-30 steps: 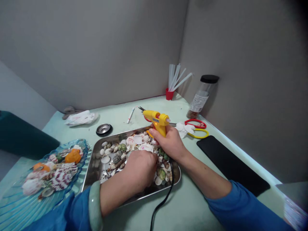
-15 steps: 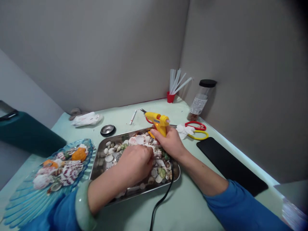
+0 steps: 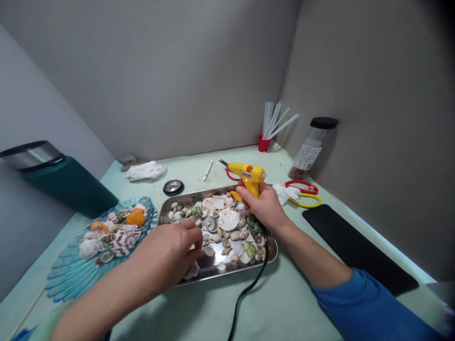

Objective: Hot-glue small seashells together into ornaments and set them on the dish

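My right hand (image 3: 265, 203) is wrapped round a yellow hot glue gun (image 3: 249, 176), held above the tray's far right part with its nozzle pointing left and a small orange light lit. Its black cord (image 3: 245, 293) runs down over the tray's edge. Over the left part of the metal tray (image 3: 234, 271) hangs my left hand (image 3: 174, 251), its fingers curled and pressed together. Whatever the fingertips hold is mostly hidden. Many small seashells (image 3: 227, 220) fill the tray. To the left, a blue shell-shaped glass dish (image 3: 71, 274) carries larger shells and orange pieces.
A green bottle (image 3: 71, 180) leans into view at left, near a round lid (image 3: 173, 186) and white tissue (image 3: 145, 170). Behind are a marker (image 3: 208, 170) and a red cup (image 3: 263, 143) of glue sticks. Scissors (image 3: 305, 199), a jar (image 3: 309, 151) and a black mat (image 3: 355, 246) lie right.
My left hand has moved left, away from the middle of the tray, uncovering shells there. The view has swung left. My right hand still holds the glue gun over the tray.
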Motion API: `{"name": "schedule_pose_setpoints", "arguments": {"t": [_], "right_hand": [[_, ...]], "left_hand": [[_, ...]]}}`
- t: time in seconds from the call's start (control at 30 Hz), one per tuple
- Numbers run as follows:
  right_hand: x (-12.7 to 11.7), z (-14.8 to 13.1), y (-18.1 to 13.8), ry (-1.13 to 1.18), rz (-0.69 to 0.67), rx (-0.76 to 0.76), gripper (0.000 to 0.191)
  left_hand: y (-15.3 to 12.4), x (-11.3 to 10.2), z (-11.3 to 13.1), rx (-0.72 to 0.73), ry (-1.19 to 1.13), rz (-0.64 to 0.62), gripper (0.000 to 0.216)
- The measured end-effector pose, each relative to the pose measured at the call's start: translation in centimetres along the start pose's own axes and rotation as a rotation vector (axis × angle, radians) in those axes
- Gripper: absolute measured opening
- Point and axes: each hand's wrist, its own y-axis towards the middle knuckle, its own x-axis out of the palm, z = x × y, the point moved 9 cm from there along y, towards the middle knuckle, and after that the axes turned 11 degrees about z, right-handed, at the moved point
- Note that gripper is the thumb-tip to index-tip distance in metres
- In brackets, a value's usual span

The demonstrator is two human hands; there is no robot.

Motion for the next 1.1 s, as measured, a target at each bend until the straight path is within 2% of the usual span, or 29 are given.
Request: {"name": "schedule_pose_setpoints", "arguments": {"t": [0.07, 0.2, 0.27, 0.33, 0.53, 0.7, 0.83, 0.93, 1.03, 1.1], "right_hand": [[-0.1, -0.2, 0.0, 0.004, 0.006, -0.001, 0.03], [-0.2, -0.5, 0.1, 0.018, 0.023, 0.011, 0.031], [-0.2, -0.5, 0.1, 0.025, 0.027, 0.022, 0.031], [-0.1, -0.4, 0.1, 0.027, 0.027, 0.033, 0.03], [-0.4, -0.4, 0.2, 0.02, 0.056, 0.039, 0.029], [-0.6, -0.3, 0.2, 0.036, 0.074, 0.06, 0.034], [-0.5, -0.2, 0.1, 0.054, 0.062, 0.07, 0.035], [-0.5, -0.2, 0.1, 0.066, 0.054, 0.072, 0.033], [-0.4, -0.3, 0.0, 0.079, 0.048, 0.078, 0.03], [-0.3, -0.2, 0.0, 0.085, 0.042, 0.088, 0.03]], "left_hand": [[1.5, 0.2, 2.1, 0.044, -0.019, 0.045, 0.015], [4.8, 1.7, 7.0, 0.242, -0.029, 0.085, 0.015], [6.1, 2.5, 8.3, 0.311, -0.053, 0.082, 0.017], [7.0, 3.2, 8.4, 0.336, -0.068, 0.075, 0.018], [8.3, 2.8, 5.5, 0.235, -0.077, 0.13, 0.019], [7.8, 1.7, 3.2, 0.133, -0.052, 0.143, 0.02], [6.3, 0.6, 0.1, 0.041, -0.078, 0.115, 0.023], [4.4, 0.3, -2.2, -0.007, -0.097, 0.049, 0.023], [2.3, 0.8, -3.3, -0.021, -0.076, -0.035, 0.02], [1.3, 1.2, -3.3, -0.018, -0.039, -0.049, 0.017]]}}
